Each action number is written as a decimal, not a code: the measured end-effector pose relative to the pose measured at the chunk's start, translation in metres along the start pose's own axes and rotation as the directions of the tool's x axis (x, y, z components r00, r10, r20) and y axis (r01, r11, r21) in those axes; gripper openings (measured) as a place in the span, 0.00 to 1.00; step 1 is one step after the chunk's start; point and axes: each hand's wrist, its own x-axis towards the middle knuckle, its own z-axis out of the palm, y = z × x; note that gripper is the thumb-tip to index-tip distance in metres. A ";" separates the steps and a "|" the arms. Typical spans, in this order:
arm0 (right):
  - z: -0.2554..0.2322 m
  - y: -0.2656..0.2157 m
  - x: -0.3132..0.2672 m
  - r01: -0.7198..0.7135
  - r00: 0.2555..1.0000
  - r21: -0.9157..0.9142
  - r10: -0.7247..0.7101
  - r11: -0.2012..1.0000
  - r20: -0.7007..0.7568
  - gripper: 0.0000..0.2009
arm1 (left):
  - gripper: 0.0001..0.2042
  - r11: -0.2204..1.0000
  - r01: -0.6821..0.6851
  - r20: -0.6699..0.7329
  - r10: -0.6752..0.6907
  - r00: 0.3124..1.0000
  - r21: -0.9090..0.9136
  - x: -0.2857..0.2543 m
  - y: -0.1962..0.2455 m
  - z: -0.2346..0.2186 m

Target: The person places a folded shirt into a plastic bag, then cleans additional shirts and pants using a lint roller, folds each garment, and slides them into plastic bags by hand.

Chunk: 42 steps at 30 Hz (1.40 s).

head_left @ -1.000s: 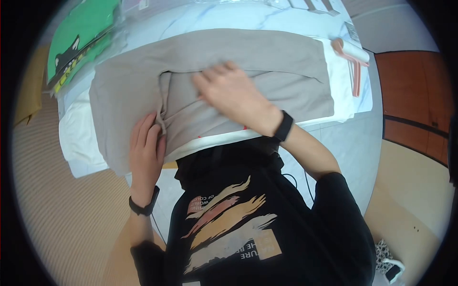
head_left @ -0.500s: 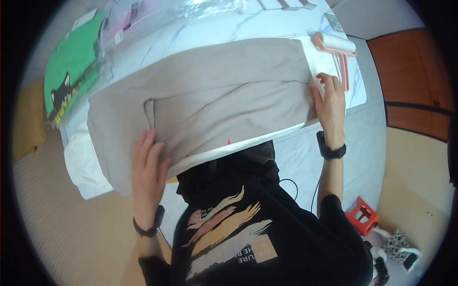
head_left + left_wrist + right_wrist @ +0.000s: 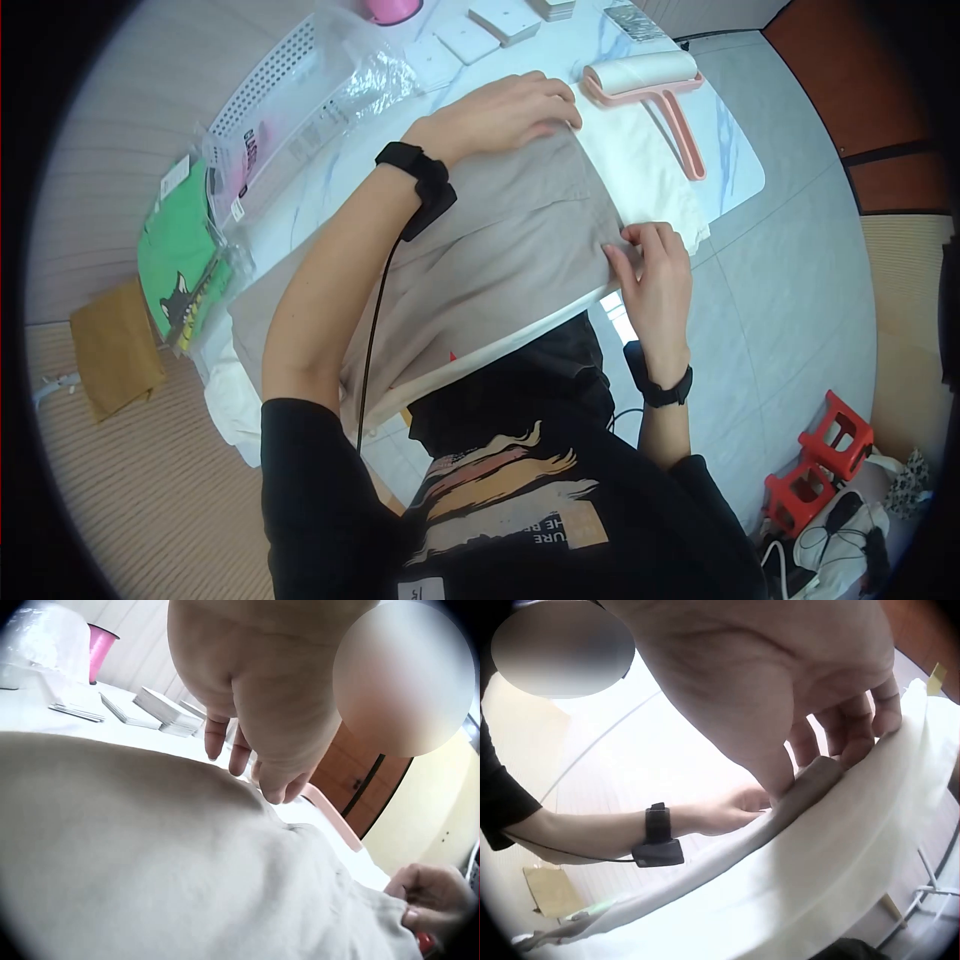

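The marble-patterned tabletop [image 3: 735, 175] fills the upper middle of the frame. The gray cloth [image 3: 500, 235], a large, soft-looking sheet of fabric, lies across the center, creased and slanting from lower left to upper right. The white cloth [image 3: 640, 160] lies beneath it, showing at its right end and along its near edge. The gray fabric appears light, limp and neither slippery nor fragile; it probably sags and wrinkles between holds, so the two corners of its right end seem the soundest places to take it.

The left arm [image 3: 335, 270] crosses above the gray cloth, elbow bent, wrist over its far edge. The left hand [image 3: 500, 112], palm down, pinches the far corner in a narrow grip. The right hand [image 3: 660, 295] reaches up from below, fingers bent, and pinches the near corner between thumb and fingers, as the right wrist view shows.

The pink-handled lint roller [image 3: 672, 125] rests at upper right, just beside the white cloth. A small red mark [image 3: 453, 357] shows near the gray cloth's lower edge.
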 end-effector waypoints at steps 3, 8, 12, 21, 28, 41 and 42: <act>-0.002 0.000 0.000 -0.013 0.999 -0.025 0.014 1.000 0.028 0.12 | 0.10 0.999 0.016 0.190 -0.023 0.982 0.039 0.018 -0.005 -0.002; -0.007 -0.002 -0.001 -0.011 0.998 -0.016 0.012 1.000 0.056 0.09 | 0.12 0.991 -0.027 0.275 -0.009 0.962 0.128 0.032 -0.017 -0.017; -0.007 -0.003 -0.001 -0.001 0.999 -0.019 0.002 1.000 0.044 0.06 | 0.12 0.985 0.048 0.301 -0.096 0.949 0.163 0.042 -0.014 -0.034; -0.013 -0.006 0.002 -0.036 0.993 -0.058 0.042 0.998 0.112 0.07 | 0.08 0.942 0.263 0.285 -0.316 0.905 0.210 0.027 -0.022 -0.039; -0.017 -0.008 0.006 -0.026 0.991 0.018 0.024 0.999 0.129 0.08 | 0.07 0.981 0.190 0.256 -0.194 0.947 0.040 0.032 -0.035 -0.024; -0.028 -0.069 -0.014 0.262 0.965 0.446 -0.246 0.856 -0.094 0.14 | 0.04 0.965 0.079 0.070 -0.099 0.993 0.249 -0.063 0.048 -0.150; -0.027 -0.081 -0.016 0.351 0.925 0.507 -0.377 0.787 -0.056 0.13 | 0.05 0.955 -0.020 0.007 0.019 1.000 0.297 -0.090 0.039 -0.150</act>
